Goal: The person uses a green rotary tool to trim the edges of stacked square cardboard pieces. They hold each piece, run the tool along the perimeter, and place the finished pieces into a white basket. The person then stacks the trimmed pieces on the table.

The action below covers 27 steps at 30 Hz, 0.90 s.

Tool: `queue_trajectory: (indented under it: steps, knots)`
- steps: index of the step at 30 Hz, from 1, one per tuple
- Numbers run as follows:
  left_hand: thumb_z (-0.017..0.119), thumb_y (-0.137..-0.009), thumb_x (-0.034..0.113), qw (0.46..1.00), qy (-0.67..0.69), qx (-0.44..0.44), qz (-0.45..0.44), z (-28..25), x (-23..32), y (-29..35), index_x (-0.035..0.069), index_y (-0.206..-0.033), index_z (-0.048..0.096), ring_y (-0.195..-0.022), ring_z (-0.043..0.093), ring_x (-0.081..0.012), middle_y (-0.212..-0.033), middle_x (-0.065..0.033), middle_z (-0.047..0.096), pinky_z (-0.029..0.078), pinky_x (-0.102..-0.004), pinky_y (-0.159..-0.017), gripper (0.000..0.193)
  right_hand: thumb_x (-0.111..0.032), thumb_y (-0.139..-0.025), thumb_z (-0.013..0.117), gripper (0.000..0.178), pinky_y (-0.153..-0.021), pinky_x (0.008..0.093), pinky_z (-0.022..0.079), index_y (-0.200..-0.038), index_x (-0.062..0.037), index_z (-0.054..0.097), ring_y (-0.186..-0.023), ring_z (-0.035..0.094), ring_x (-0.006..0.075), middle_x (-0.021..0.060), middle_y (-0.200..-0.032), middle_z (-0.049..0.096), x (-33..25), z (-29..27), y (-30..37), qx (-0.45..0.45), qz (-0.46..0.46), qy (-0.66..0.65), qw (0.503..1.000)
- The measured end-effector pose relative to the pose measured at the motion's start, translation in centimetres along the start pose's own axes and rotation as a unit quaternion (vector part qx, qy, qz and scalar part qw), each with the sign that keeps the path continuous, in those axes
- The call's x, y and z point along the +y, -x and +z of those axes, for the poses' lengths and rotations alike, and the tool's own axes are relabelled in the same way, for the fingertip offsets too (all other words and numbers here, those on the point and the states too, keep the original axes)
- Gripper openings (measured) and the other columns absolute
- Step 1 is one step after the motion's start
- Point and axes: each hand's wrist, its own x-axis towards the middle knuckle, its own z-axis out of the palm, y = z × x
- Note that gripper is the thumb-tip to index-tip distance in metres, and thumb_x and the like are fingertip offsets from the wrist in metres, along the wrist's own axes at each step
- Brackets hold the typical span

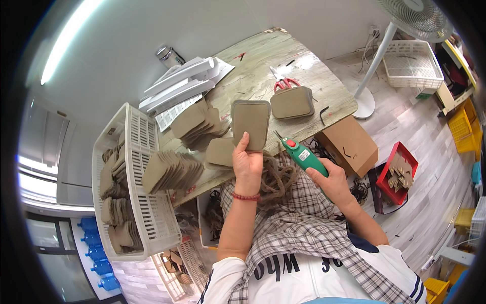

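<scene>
My left hand (247,161) grips the lower edge of a tan, rounded-rectangular padded piece (251,120) with a raised border, thumb on its face. My right hand (331,181) is wrapped round a green handheld electric trimmer (305,158) with a red button and a narrow pointed metal tip. That tip sits just right of the piece, apart from it. On the table beyond lie a small stack of like pieces (292,103) and red-handled scissors (285,82). More tan pieces stand in a fanned row (172,171) and a leaning pile (196,122) to the left.
A white plastic basket (142,152) of tan pieces stands at the table's (253,66) left edge. Papers (185,86) lie at the back left. On the right are a cardboard box (349,144), a red box (416,164) with scraps, and a standing fan (364,104). Cord bundles hang near my lap.
</scene>
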Motion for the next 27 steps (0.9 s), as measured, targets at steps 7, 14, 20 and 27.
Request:
queue_trajectory:
  steps: [7,14,20,27]
  knots:
    - [0.067,-0.087,-0.004,0.983,0.079,0.114,-0.118,-0.5,0.3,1.8,0.006,-0.121,0.057,-0.113,0.061,-0.0287,-0.119,-0.0093,0.064,0.052,-0.0469,-0.097,0.037,-0.019,-0.091,0.069,0.032,-0.057,0.0233,0.046,-0.111,0.0044,0.063,-0.061,0.054,0.0061,0.0009,-0.073,0.06,-1.5,0.7,0.8,-0.004,0.016,-0.016,1.0]
    - [0.064,-0.086,-0.01,0.994,0.087,0.068,-0.019,-0.9,-0.4,2.1,0.003,-0.124,0.056,-0.113,0.061,-0.0278,-0.123,-0.0104,0.062,0.051,-0.0475,-0.101,0.041,-0.028,-0.088,0.074,0.038,-0.055,0.0251,0.044,-0.111,0.001,0.065,-0.061,0.053,0.0062,0.0016,-0.069,0.059,-1.8,1.7,1.8,0.018,0.002,-0.002,1.0]
    - [0.064,-0.085,-0.011,0.997,0.029,0.034,0.063,-1.0,-0.2,2.6,0.001,-0.124,0.056,-0.112,0.062,-0.0265,-0.121,-0.0102,0.063,0.052,-0.0444,-0.1,0.042,-0.027,-0.087,0.075,0.037,-0.057,0.0257,0.045,-0.11,0.0011,0.065,-0.063,0.055,0.0072,0.0033,-0.072,0.062,-2.5,2.5,1.9,0.011,-0.01,0.02,1.0]
    - [0.063,-0.086,-0.011,0.997,-0.003,0.029,0.075,-0.9,-0.2,3.2,0.0,-0.123,0.056,-0.109,0.063,-0.0256,-0.12,-0.0107,0.064,0.054,-0.0426,-0.098,0.039,-0.026,-0.088,0.075,0.037,-0.059,0.0252,0.046,-0.11,0.0015,0.065,-0.065,0.056,0.0072,0.0037,-0.073,0.064,-2.9,3.1,2.1,0.009,-0.014,0.014,1.0]
